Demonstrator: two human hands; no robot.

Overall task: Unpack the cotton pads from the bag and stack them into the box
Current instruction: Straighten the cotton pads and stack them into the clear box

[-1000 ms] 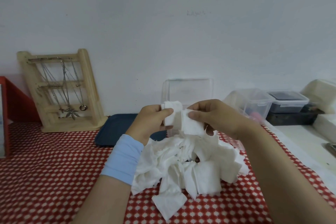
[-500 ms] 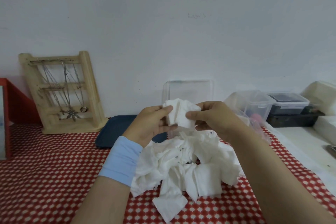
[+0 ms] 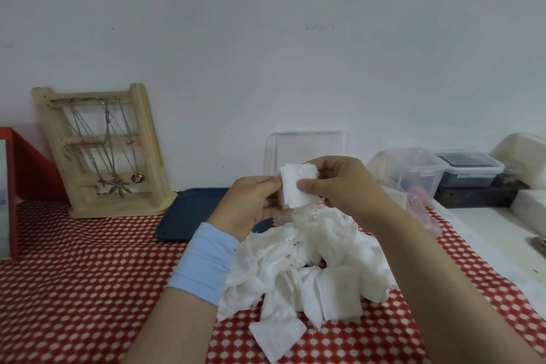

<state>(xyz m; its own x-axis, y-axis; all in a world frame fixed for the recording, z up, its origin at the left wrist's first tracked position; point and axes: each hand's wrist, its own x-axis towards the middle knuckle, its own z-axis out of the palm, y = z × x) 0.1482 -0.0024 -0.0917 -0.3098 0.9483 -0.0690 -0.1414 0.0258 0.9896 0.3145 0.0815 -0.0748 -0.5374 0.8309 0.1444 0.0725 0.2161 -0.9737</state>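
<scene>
Left hand (image 3: pixel 251 204): fingers curled round one side of a small stack of cotton pads (image 3: pixel 297 190), held up above the loose pile (image 3: pixel 313 263).
Right hand (image 3: pixel 342 186): thumb and fingers pinch the stack's other side.
Clear box (image 3: pixel 307 145): behind the pile, only its upright lid showing; the interior is hidden.
Step, likely: squaring the stack. This is best done with a light pinch, since soft pads crumple, and with the edges tapped flush before the stack is lowered flat into the box.

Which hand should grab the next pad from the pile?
Likely the right hand: it only pinches the held pads at their front, the left hand grips them from the side, and the pile lies directly below.
</scene>
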